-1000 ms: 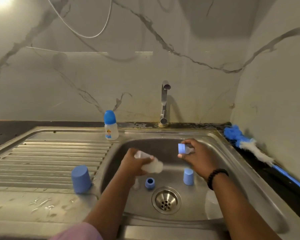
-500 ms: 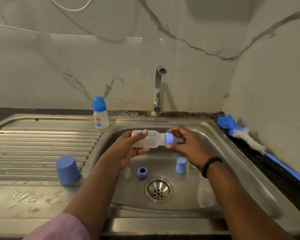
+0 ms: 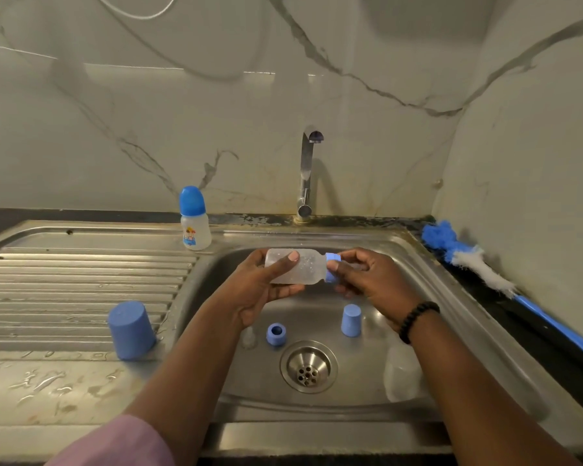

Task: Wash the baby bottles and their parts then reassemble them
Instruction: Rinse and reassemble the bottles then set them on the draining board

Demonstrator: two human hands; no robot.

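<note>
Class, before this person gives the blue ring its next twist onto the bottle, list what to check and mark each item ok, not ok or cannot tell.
1. Left hand has a firm grip on the clear bottle: ok.
2. Right hand pinches the blue ring at the bottle's neck: ok.
3. Ring seated straight on the threads: cannot tell.
4. Teat inside the ring: cannot tell, fingers hide it.
5. Small blue cap within reach in the sink: ok.
6. Tap off: ok.
</note>
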